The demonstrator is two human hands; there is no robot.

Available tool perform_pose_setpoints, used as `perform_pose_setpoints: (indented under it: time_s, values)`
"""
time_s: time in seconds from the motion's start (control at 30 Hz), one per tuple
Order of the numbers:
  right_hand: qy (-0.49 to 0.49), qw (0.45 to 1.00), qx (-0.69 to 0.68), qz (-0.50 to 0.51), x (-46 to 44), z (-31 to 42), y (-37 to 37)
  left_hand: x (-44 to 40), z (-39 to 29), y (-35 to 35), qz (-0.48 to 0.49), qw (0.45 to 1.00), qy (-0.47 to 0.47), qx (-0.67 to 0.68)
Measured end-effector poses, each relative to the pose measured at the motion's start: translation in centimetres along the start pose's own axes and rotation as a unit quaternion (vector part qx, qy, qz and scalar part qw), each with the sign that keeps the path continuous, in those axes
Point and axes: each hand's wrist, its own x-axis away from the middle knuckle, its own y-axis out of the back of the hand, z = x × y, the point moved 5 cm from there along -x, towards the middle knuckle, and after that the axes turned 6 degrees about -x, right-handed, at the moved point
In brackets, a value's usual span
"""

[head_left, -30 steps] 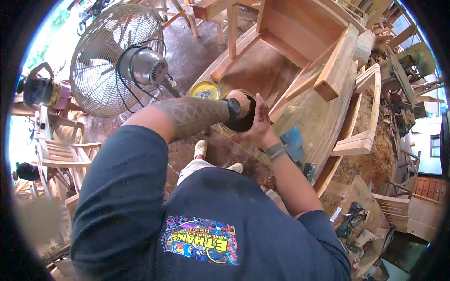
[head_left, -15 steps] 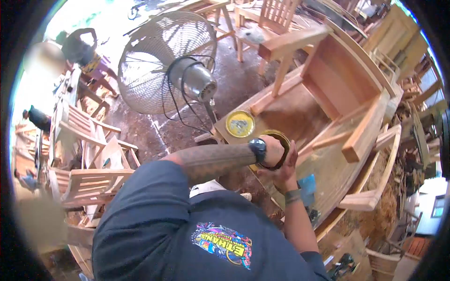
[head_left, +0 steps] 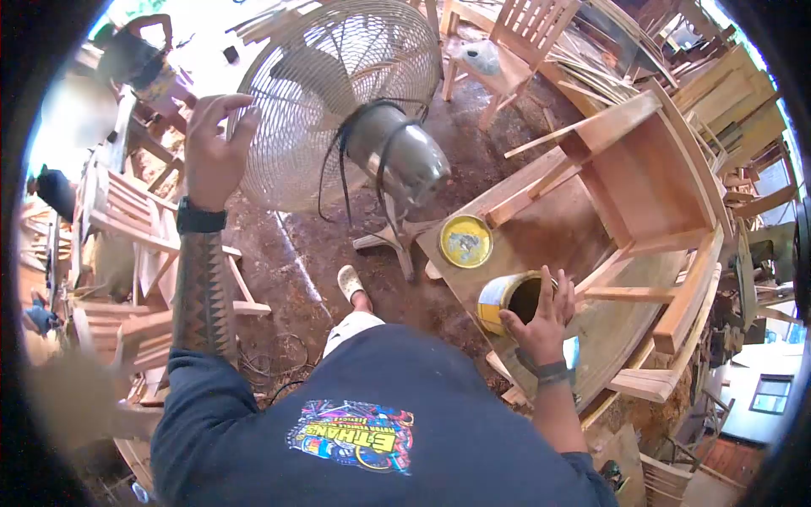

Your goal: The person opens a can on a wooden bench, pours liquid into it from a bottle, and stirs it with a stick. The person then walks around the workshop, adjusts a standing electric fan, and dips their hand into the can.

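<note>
A tin can (head_left: pixel 492 302) with a yellow and white label stands tilted on the wooden board, its dark mouth turned my way. My right hand (head_left: pixel 545 325) is at its rim, thumb on the near side and fingers over the far side. Beside the can lies a round yellow lid (head_left: pixel 465 242) with a grey patch in its middle. My left hand (head_left: pixel 216 156), a dark watch at the wrist, is raised in front of the fan's cage. Its thumb and forefinger are curled toward each other; whatever may be between them is too small to make out.
A large pedestal fan (head_left: pixel 397 156) with a looped cable stands ahead. An unfinished wooden armchair (head_left: pixel 650 169) lies across the wooden board (head_left: pixel 583 363) on the right. Slatted chairs (head_left: pixel 144 220) crowd the left, and another person (head_left: pixel 139 63) is at the far left.
My left hand has come out of the can and swung up and left to the fan. My right hand stays at the can. The view has shifted, showing my foot.
</note>
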Motion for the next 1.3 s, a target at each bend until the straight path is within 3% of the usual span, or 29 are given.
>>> perform_pose_setpoints:
  time_s: [0.07,0.17,0.3,0.43,0.5,0.7,0.97,1.07,1.17,1.3]
  values:
    - [0.008,0.998,0.055,-0.024,-2.2,2.6,-0.8,-1.3,3.0,-0.5,-0.033,0.997,-0.061,-0.041]
    - [0.07,0.996,0.034,-0.048,-5.4,7.4,-2.5,-2.4,5.1,-2.0,-0.017,0.996,-0.069,0.052]
    - [0.043,0.985,-0.164,0.037,-11.5,13.9,-7.1,-4.1,7.2,-2.9,-0.007,0.991,-0.129,0.035]
    - [0.035,0.936,-0.343,-0.076,-17.1,18.9,-5.7,-5.5,10.0,-2.7,0.011,0.987,-0.117,0.112]
    - [0.077,0.929,-0.34,-0.126,-19.4,21.4,-3.7,-4.8,11.0,-3.6,0.037,0.98,-0.091,0.172]
    - [0.149,0.977,-0.149,-0.033,-23.0,24.2,-4.9,0.9,11.6,-5.1,0.049,0.973,-0.064,0.217]
    - [0.162,0.973,-0.162,-0.028,-23.1,25.4,-4.3,1.6,13.9,-7.2,0.012,0.967,-0.094,0.235]
    - [0.172,0.967,-0.182,-0.047,-23.2,27.5,-5.2,-0.8,17.1,-9.0,0.019,0.981,-0.064,0.184]
    - [0.132,0.977,-0.149,-0.075,-23.2,30.7,-6.5,-3.8,22.1,-11.9,0.03,0.973,-0.06,0.222]
    - [0.105,0.984,-0.126,-0.064,-23.0,33.4,-8.8,-6.5,27.0,-15.3,0.142,0.886,0.016,0.44]
